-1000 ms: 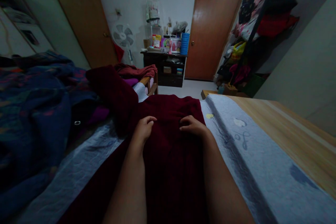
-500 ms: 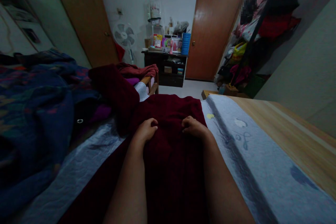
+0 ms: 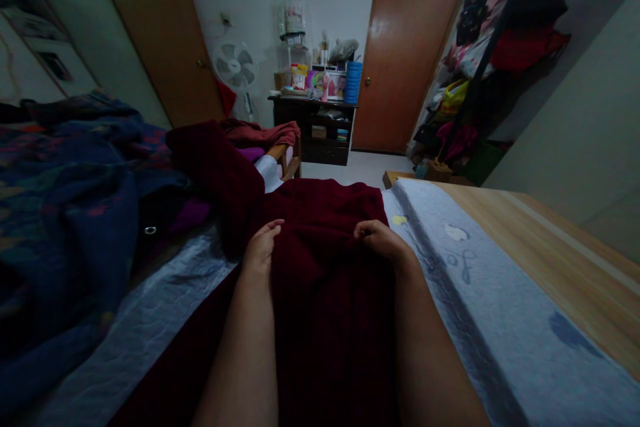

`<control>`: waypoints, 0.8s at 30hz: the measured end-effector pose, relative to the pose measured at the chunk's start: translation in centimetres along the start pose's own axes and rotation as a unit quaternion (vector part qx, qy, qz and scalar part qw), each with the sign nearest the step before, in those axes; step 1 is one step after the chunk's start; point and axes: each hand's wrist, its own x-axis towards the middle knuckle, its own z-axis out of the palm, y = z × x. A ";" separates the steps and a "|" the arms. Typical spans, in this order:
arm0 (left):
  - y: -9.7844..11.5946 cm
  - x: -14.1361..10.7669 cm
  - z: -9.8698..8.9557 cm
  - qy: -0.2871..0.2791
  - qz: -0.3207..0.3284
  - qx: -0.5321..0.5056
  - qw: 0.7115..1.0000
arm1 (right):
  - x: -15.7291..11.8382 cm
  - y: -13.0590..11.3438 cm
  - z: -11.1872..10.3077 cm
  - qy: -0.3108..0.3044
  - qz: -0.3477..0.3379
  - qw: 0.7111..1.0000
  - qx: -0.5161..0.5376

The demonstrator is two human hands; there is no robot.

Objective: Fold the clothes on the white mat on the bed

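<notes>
A dark red garment (image 3: 320, 293) lies spread over the bed in front of me, one part of it reaching up to the left over other clothes. My left hand (image 3: 264, 243) is on its left side, thumb and fingers pinched on the cloth. Near the right edge, my right hand (image 3: 380, 237) has its fingers curled closed on the same garment. Between the two hands the cloth shows a raised fold.
Blue patterned clothes (image 3: 90, 213) are heaped at left. A light blue quilted sheet (image 3: 470, 280) and bare wooden boards (image 3: 560, 233) lie at right. Beyond are a dark cabinet (image 3: 313, 147), a white fan (image 3: 235, 70) and hanging clothes (image 3: 530, 47).
My left hand has moved left and my right hand slightly right, so they are farther apart. The cloth between them has shifted into a fold.
</notes>
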 end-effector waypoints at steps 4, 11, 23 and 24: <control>-0.2 0.0 0.2 0.022 0.056 0.114 0.992 | 0.4 0.5 0.1 -0.017 0.028 0.999 -0.038; 2.9 -2.6 1.1 0.063 0.206 0.535 0.817 | 0.2 -0.8 -0.1 -0.038 0.019 0.988 -0.148; 4.0 -7.3 5.4 -0.252 0.126 0.542 0.792 | 0.5 -1.5 1.3 -0.073 -0.025 0.985 -0.152; 3.7 -7.5 5.6 -0.256 0.124 0.562 0.777 | 0.6 -1.3 1.3 -0.069 -0.032 0.985 -0.157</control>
